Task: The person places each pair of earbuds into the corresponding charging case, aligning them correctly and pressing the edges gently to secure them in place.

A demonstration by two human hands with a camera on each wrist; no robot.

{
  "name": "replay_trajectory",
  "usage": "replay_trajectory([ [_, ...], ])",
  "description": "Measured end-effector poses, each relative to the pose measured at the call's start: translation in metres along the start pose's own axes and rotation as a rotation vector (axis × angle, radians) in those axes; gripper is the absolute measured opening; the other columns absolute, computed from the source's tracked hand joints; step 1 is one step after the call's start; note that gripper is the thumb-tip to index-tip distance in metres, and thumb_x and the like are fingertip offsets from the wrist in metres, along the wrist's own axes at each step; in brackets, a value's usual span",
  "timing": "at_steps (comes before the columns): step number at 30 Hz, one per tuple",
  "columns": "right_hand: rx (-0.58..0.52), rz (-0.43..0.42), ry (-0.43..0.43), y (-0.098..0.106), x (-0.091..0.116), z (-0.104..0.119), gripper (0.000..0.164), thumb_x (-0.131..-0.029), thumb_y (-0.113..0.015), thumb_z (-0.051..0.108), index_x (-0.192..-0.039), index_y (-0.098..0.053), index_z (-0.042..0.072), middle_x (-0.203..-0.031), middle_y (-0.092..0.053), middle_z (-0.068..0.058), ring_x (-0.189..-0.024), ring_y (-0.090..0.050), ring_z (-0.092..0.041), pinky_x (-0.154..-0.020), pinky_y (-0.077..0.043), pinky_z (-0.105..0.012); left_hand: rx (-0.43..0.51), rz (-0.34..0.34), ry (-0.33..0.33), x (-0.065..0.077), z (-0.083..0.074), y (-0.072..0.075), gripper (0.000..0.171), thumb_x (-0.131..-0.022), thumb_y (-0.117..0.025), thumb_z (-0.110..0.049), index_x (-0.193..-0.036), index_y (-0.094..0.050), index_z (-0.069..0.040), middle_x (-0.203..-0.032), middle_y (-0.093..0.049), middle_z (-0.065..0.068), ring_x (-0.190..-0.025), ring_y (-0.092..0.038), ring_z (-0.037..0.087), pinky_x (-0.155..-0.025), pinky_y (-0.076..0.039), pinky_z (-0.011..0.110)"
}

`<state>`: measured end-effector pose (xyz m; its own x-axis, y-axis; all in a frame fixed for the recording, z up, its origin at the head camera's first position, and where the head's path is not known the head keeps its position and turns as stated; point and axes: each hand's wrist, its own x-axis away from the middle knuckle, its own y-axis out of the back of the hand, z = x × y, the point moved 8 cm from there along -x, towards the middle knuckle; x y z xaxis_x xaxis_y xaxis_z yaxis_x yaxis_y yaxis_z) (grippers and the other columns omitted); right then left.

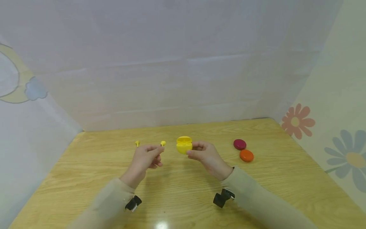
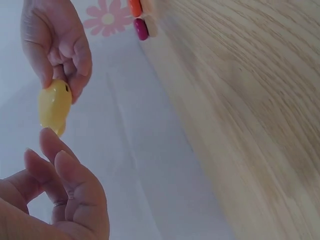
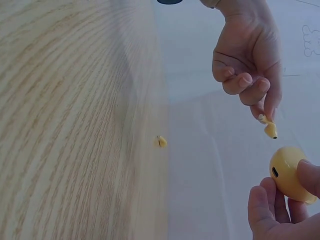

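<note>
Between thumb and fingertip, my left hand [image 1: 147, 156] pinches a yellow earbud [image 1: 163, 143] by its stem; the right wrist view shows this earbud [image 3: 270, 130] hanging just beyond the fingertips. My right hand [image 1: 210, 157] grips a yellow earbud charging case [image 1: 184, 148] at its side, lid raised, above the table. A small gap separates the held earbud from the case [image 3: 290, 172]. A second yellow earbud [image 1: 137, 143] lies on the table behind the left hand. In the left wrist view the case [image 2: 54, 105] is seen from outside, and the pinched earbud is hidden behind fingers.
On the right of the wooden table [image 1: 183, 197] lie a dark pink round case [image 1: 240, 144] and an orange round case [image 1: 247, 156], close together. Pale walls stand along the back and both sides. Each wrist carries a black camera [image 1: 221, 198].
</note>
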<state>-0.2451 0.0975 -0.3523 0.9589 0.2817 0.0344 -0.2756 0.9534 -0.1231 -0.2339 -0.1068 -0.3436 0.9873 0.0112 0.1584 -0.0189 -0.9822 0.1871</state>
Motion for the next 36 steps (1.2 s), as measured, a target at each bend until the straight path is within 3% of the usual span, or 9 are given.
replay_trajectory([
  [8,0.016,0.012,0.019,-0.002,-0.001,-0.001,0.029,-0.091,-0.061,-0.004,-0.116,-0.054,-0.016,-0.106,-0.063,-0.014,-0.091,-0.062,-0.016,-0.086,-0.053,-0.031,0.009,0.000,-0.037,0.007,-0.007,-0.010,0.025,-0.093,-0.067,-0.018,-0.108,-0.069,0.003,-0.058,-0.054,0.001,-0.050,-0.058,0.012,-0.055,-0.049,0.027],
  [16,0.035,0.002,0.021,-0.004,0.000,0.001,0.028,-0.091,-0.063,-0.002,-0.115,-0.055,-0.014,-0.106,-0.062,-0.014,-0.091,-0.062,-0.017,-0.089,-0.052,-0.035,0.082,0.019,-0.058,0.010,-0.014,-0.020,0.022,-0.093,-0.067,-0.014,-0.105,-0.068,0.005,-0.056,-0.050,0.001,-0.046,-0.048,0.009,-0.053,-0.051,0.024],
  [25,0.043,-0.006,0.015,-0.006,0.000,0.001,0.028,-0.091,-0.062,-0.003,-0.115,-0.055,-0.015,-0.108,-0.061,-0.016,-0.092,-0.062,-0.016,-0.088,-0.052,-0.032,0.111,0.037,-0.070,0.012,-0.020,-0.027,0.020,-0.093,-0.067,-0.013,-0.103,-0.067,0.005,-0.055,-0.049,0.001,-0.045,-0.046,0.009,-0.051,-0.048,0.022],
  [36,0.049,0.012,0.029,-0.007,0.001,0.001,0.027,-0.092,-0.063,-0.001,-0.114,-0.056,-0.013,-0.110,-0.062,-0.016,-0.095,-0.062,-0.017,-0.088,-0.052,-0.032,0.153,0.075,-0.138,0.013,-0.030,-0.040,0.021,-0.093,-0.066,-0.009,-0.106,-0.067,0.008,-0.054,-0.049,0.000,-0.044,-0.046,0.009,-0.049,-0.048,0.021],
])
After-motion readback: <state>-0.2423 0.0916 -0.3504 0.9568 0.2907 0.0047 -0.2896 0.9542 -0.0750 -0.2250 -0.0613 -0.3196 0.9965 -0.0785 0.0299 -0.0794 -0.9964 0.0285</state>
